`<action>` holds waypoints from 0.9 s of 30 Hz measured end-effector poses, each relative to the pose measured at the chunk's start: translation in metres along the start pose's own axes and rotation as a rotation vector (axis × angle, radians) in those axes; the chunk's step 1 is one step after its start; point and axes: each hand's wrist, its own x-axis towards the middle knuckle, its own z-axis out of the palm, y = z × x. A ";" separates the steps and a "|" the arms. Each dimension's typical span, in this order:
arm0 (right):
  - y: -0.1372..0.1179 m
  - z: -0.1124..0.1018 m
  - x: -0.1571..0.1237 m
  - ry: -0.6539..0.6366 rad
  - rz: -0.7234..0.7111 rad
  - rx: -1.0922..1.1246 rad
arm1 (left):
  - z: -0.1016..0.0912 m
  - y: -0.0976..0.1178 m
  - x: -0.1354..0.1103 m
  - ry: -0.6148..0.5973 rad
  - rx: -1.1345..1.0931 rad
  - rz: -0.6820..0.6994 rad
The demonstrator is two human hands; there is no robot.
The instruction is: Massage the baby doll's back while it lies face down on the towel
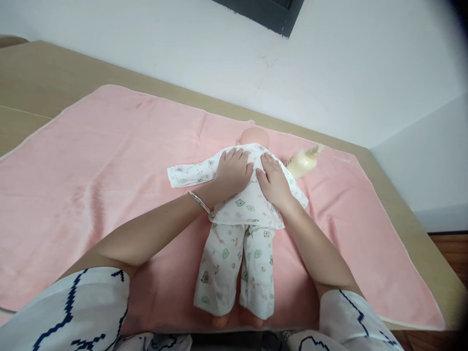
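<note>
A baby doll (253,137) lies stretched out on a pink blanket (139,146), its head away from me and its feet toward me; no face shows. It wears a white printed top (241,209) with sleeves spread and matching trousers (219,263). My left hand (234,170) rests flat on the left side of the upper body, a silver bangle on the wrist. My right hand (275,180) lies flat on the right side, fingers pointing to the doll's head. Both hands have their fingers out and hold nothing.
Just beyond the doll's right-hand sleeve lies a cream-coloured bottle (302,162) with a narrow top. The blanket covers much of a wooden table (73,63), which stands against a white wall (183,53). A dark frame (274,14) is on the wall above.
</note>
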 end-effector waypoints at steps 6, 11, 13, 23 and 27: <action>0.008 0.007 0.003 0.029 -0.005 0.005 | 0.001 -0.001 0.000 0.017 -0.002 -0.004; 0.007 0.007 0.002 0.025 -0.004 0.000 | 0.003 -0.001 0.000 0.030 0.005 -0.010; 0.007 0.004 0.001 0.017 -0.003 0.025 | 0.004 -0.001 -0.001 0.058 -0.010 -0.015; -0.006 0.004 -0.013 0.184 -0.201 0.040 | 0.015 -0.010 -0.006 0.200 -0.164 -0.077; -0.007 0.000 -0.017 0.324 -0.195 0.009 | 0.017 -0.010 -0.007 0.217 -0.163 -0.081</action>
